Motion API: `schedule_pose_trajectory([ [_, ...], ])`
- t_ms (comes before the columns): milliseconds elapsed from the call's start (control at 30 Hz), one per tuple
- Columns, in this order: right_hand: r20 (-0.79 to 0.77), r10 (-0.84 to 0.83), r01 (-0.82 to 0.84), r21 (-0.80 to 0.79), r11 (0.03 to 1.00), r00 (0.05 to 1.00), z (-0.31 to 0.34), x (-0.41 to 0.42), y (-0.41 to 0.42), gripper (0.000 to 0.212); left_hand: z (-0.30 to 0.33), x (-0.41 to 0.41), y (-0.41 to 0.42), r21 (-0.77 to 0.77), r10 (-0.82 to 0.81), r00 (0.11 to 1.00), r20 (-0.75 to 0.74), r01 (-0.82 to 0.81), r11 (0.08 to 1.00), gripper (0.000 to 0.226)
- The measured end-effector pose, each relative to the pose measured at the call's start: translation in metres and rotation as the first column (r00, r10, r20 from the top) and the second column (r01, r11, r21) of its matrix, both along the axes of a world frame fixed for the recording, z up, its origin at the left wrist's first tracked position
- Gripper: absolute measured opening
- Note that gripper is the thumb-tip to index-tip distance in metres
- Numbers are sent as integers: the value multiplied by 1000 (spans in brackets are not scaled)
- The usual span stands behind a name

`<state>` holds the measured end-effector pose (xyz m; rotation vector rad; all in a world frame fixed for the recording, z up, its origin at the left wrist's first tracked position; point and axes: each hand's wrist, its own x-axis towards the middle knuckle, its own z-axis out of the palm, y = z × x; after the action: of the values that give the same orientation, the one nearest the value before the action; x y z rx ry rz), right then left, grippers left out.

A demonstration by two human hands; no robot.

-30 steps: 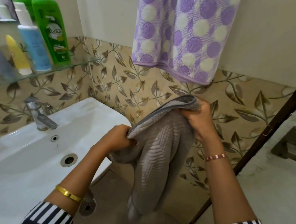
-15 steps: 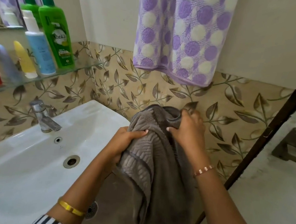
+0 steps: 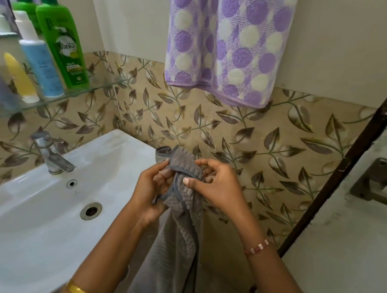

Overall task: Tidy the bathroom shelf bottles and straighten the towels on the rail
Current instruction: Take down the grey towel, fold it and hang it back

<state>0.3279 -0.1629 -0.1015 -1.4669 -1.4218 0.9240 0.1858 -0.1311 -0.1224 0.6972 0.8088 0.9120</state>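
Change: grey towel, a second ago spread between raised fists, now bunched lower, hem found; judged: squaring up before rehanging
Towel: ribbed, limp, hanging beside the basin, below the spotted purple towel
Left hand: cradling the folds, closed round them
Right hand: pinching the corner hem

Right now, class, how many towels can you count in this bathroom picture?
2. A purple spotted towel hangs on the wall above the tiles; a grey towel is held by the left hand and right hand beside the sink. Others may be out of frame.
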Motion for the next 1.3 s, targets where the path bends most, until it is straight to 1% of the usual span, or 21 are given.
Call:
schedule_pose_trajectory([
  [67,-83,-153,159,60,986,985,-9,-6,3,33,-4,1,-7,2,18,995,102,-18,1000,51],
  [133,-81,-241,249,100,963,967,-13,-10,5,21,-5,4,-15,62,14,988,152,-24,998,58],
  [200,-57,-275,280,104,954,960,-17,-10,8,19,-7,8,-19,216,-8,998,70,-7,976,53],
  [267,-56,-292,297,111,949,955,-20,-11,10,18,-10,13,-22,364,4,994,-108,36,931,39],
  [333,-64,-307,313,120,942,950,-24,-12,13,18,-16,18,-24,418,95,962,-255,21,908,42],
  [400,-81,-304,312,114,943,949,-26,-13,16,19,-22,22,-25,477,201,923,-327,-22,878,48],
  [467,-98,-297,306,103,946,950,-28,-12,18,20,-22,28,-26,543,292,888,-356,-57,838,41],
  [533,-115,-296,307,87,948,948,-28,-7,19,21,-20,34,-25,573,341,871,-355,-85,815,33],
  [567,-142,-293,305,74,949,945,-28,-3,19,21,-20,36,-24,547,364,863,-350,-127,827,30],
  [600,-182,-285,300,62,952,941,-27,1,19,20,-20,38,-22,484,390,858,-333,-199,852,27],
  [667,-232,-303,323,51,945,924,-28,10,20,20,-20,36,-18,265,431,851,-301,-359,895,21],
  [700,-236,-337,359,54,932,911,-28,16,20,21,-18,34,-14,149,437,855,-279,-411,900,20],
  [767,-218,-422,445,68,893,880,-32,27,21,19,-14,31,-9,-9,440,870,-223,-453,892,18],
  [833,-153,-468,485,107,868,870,-32,35,21,19,-10,32,-5,-65,440,880,-181,-457,887,17],
  [900,-59,-442,446,151,882,895,-31,33,20,25,-8,40,-4,-91,424,890,-165,-442,892,17],
  [933,-11,-403,399,157,903,915,-28,27,18,23,-8,45,-5,-98,411,897,-162,-429,898,18],
  [1033,155,-216,196,133,972,964,-26,0,6,16,-6,54,-6,-59,391,909,-148,-402,914,23],
  [1100,251,-132,100,138,985,959,-26,-14,1,19,-6,54,-3,-5,375,917,-137,-379,925,27],
  [1167,334,-70,23,142,990,940,-23,-18,0,21,-8,48,0,14,359,923,-134,-361,933,28],
  [1233,375,35,-78,102,992,926,-19,-16,1,24,-10,41,1,51,313,942,-121,-309,950,27],
  [1300,323,176,-198,35,980,930,-15,-13,3,26,-10,33,-1,126,222,972,-77,-211,969,36],
])
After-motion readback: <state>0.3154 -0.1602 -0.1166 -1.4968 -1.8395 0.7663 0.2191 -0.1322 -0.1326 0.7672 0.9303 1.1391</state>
